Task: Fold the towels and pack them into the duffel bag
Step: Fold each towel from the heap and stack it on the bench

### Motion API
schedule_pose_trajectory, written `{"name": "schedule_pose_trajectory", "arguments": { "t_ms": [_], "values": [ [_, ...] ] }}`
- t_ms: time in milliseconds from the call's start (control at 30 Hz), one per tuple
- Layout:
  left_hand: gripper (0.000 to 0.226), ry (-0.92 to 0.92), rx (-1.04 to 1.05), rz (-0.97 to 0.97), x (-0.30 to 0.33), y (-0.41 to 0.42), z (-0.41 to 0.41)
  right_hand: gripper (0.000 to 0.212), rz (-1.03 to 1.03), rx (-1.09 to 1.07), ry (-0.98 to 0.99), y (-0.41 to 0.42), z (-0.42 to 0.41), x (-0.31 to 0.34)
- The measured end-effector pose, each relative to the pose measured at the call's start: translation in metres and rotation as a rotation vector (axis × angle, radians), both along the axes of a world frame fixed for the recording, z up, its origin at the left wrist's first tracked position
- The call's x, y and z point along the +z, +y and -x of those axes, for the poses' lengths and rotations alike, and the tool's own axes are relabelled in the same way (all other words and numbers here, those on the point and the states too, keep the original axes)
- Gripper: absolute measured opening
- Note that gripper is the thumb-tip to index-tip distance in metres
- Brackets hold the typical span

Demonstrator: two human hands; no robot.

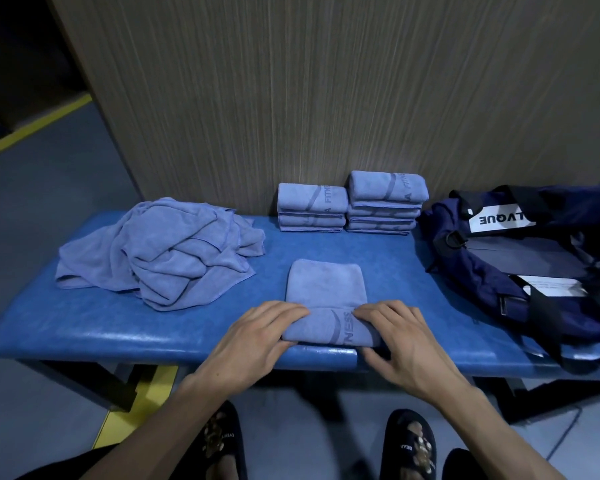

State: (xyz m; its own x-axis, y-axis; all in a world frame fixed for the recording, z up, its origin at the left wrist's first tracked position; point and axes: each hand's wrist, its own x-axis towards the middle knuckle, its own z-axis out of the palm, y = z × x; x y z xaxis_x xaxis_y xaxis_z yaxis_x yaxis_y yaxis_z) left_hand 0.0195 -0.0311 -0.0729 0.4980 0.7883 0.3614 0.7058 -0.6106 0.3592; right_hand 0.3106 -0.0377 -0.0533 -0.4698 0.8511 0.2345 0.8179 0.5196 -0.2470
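Observation:
A light-blue towel (326, 289) lies in a narrow strip at the front middle of the blue bench (118, 323), its near end turned over into a flap that shows a printed logo. My left hand (257, 334) grips the flap's left end, and my right hand (395, 334) grips its right end. A heap of unfolded towels (160, 251) sits at the left. Two stacks of folded towels (311, 209) (385, 202) stand against the back wall. The navy duffel bag (520, 258) lies open at the right.
A wood-grain panel (326, 81) rises directly behind the bench. The grey floor with a yellow stripe (32, 129) shows at the left. My feet in dark slippers (409, 445) stand below the bench's front edge.

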Motion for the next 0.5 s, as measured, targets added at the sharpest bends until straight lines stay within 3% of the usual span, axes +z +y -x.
{"name": "schedule_pose_trajectory", "arguments": {
  "t_ms": [200, 500],
  "values": [
    [0.039, -0.179, 0.075, 0.198, 0.012, -0.008, -0.001, 0.043, 0.038, -0.032, 0.101, 0.0, -0.002, 0.006],
    [0.034, -0.363, 0.196, 0.393, 0.009, -0.005, -0.004, 0.017, 0.281, -0.13, 0.339, 0.0, -0.001, 0.017]
  ]
}}
